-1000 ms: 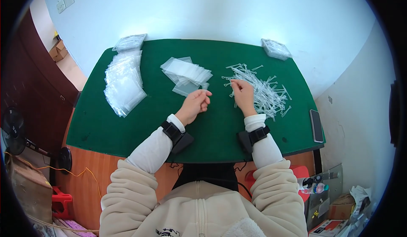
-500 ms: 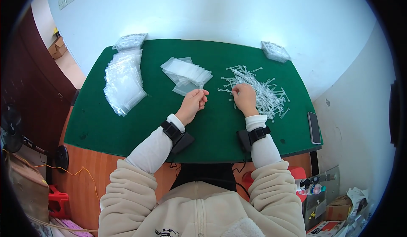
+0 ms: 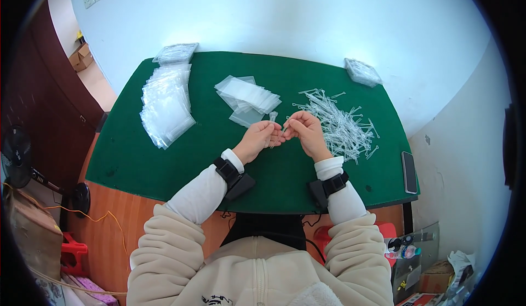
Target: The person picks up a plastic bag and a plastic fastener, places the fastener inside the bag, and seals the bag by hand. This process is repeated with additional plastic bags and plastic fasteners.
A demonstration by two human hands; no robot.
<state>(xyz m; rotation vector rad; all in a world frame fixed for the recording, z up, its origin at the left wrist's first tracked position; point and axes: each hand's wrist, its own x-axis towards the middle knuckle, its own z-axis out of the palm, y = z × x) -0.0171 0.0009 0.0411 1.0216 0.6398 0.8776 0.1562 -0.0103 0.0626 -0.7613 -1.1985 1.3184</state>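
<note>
My left hand (image 3: 258, 141) is closed around a small bunch of thin, pale ring-ended sticks (image 3: 273, 116), whose ring ends stick up above the fingers. Just to its right, my right hand (image 3: 308, 133) pinches what looks like one such stick, its fingertips almost meeting the left fingers. Beyond and right of the right hand spreads a loose heap of the same sticks (image 3: 346, 132). A few clear flat bags (image 3: 249, 98) lie overlapping beyond my left hand.
On the left of the green table (image 3: 219, 169) lies a long fanned row of filled-looking clear bags (image 3: 167, 106), with a stacked bundle (image 3: 176, 53) behind it. Another clear bundle (image 3: 362, 72) sits at the far right edge. A phone (image 3: 409, 172) rests at the right edge.
My right hand has come away from the heap, moving left to meet my left hand. The left hand has turned and its bunch of sticks now shows. The view has shifted slightly.
</note>
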